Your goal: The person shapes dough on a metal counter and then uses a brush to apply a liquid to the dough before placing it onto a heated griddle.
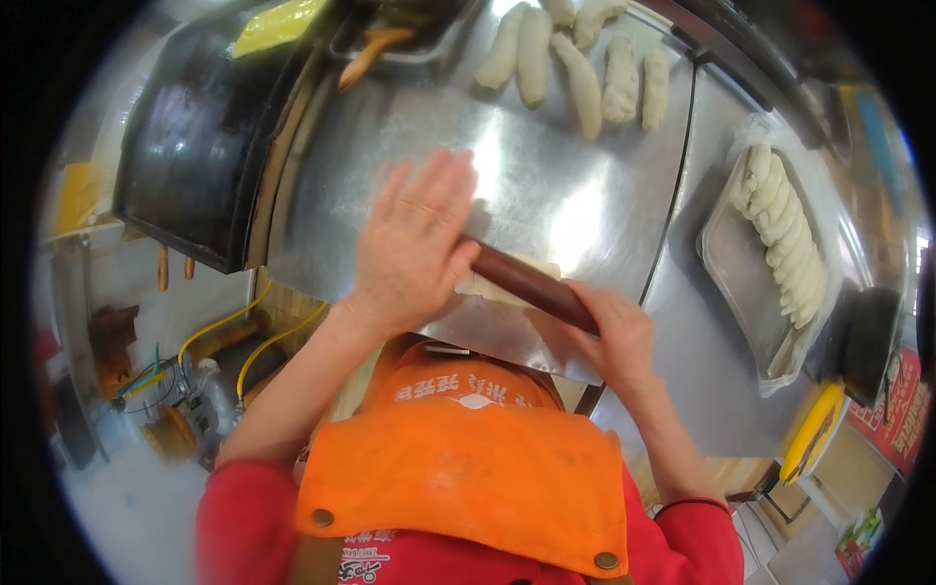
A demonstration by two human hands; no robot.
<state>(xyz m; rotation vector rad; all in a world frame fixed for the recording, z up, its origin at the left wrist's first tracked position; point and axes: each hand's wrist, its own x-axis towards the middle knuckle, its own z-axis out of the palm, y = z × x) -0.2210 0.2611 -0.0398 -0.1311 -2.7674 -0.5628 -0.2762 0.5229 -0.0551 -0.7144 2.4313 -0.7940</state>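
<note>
A dark brown wooden rolling pin (534,285) lies slantwise over a flat piece of pale dough (486,290) on the stainless steel worktop (409,117). My right hand (618,333) is closed around the pin's right end. At its left end is my left hand (417,248), flat with the fingers spread and blurred; its thumb is beside the pin's tip, and whether it touches cannot be told. Several long rolls of dough (581,84) lie at the worktop's far side.
On the right, a metal tray (720,285) wrapped in clear plastic holds a row of dough rolls (786,241). A black griddle-like appliance (197,139) stands at the left. A wooden-handled brush (373,55) rests by a dark pan at the back.
</note>
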